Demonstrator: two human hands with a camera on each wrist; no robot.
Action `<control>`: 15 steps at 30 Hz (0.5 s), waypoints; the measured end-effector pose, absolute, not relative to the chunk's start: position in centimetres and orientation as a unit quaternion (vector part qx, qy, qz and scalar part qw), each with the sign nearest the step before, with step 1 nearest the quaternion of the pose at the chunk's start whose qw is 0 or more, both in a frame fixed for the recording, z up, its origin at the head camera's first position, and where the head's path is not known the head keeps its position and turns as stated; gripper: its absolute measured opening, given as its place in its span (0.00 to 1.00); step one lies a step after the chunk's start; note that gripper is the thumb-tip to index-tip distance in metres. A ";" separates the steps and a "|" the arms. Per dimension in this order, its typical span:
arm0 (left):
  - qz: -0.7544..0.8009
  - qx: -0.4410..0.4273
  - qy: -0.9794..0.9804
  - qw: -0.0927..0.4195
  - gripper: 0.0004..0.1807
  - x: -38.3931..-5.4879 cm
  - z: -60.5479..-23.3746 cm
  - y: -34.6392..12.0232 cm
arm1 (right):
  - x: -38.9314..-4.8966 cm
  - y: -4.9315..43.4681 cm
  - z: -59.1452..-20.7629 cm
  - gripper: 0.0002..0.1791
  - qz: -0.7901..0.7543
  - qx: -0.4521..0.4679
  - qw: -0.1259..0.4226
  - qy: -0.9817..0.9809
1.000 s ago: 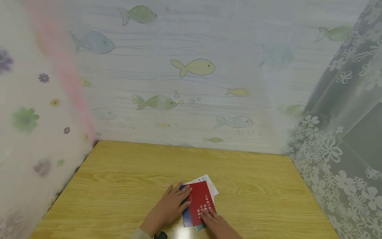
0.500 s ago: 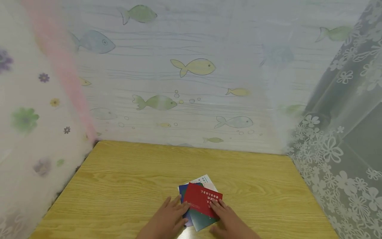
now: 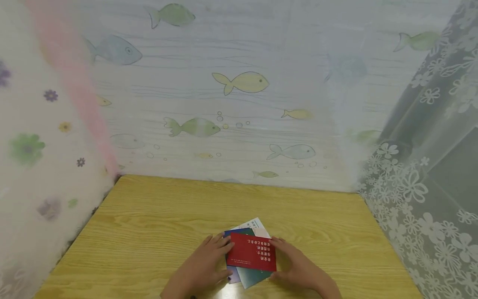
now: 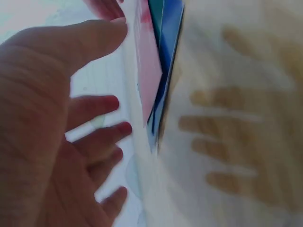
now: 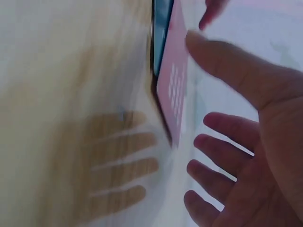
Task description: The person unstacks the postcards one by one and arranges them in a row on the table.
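A red card [image 3: 252, 251] with white writing lies crosswise on top of a small fanned pile. Beneath it show a dark green card [image 3: 254, 278], a blue and purple card [image 3: 234, 276] and a white printed card [image 3: 257, 223]. My left hand [image 3: 203, 261] is at the left edge of the pile, its fingers spread and loosely bent. At the right edge, my right hand [image 3: 298, 265] curves beside the red card, thumb and fingertips near its corners. Both wrist views show spread fingers pinching nothing, and the red card [image 4: 147, 71] looks pale pink there.
The pile lies on a wood-grain table [image 3: 149, 224] near its front. A fish-patterned sheet [image 3: 239, 137] hangs along the back edge, a flowered sheet [image 3: 33, 187] on the left and a lace curtain [image 3: 414, 187] on the right.
The red card has turned from lengthwise to crosswise on the pile, uncovering more of the green card. My right hand has moved off the card's face to its right edge.
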State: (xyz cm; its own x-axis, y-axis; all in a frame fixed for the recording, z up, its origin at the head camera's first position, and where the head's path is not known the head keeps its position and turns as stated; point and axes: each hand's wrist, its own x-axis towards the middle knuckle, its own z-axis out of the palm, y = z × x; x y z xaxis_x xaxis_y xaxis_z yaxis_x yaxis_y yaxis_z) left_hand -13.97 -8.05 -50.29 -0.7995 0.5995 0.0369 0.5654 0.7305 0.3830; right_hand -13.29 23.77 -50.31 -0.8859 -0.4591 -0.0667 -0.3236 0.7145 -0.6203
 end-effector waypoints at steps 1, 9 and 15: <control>0.194 0.309 0.930 0.048 0.38 -14.3 -50.3 -8.1 | -13.5 24.0 -50.3 0.49 -0.310 -0.212 0.108 0.920; 0.213 0.307 0.925 0.068 0.49 -16.8 -51.1 -8.4 | -15.0 25.1 -50.9 0.58 -0.305 -0.217 0.120 0.920; 0.247 0.287 0.921 0.096 0.56 -17.6 -51.8 -8.7 | -15.5 25.1 -51.4 0.58 -0.301 -0.221 0.124 0.919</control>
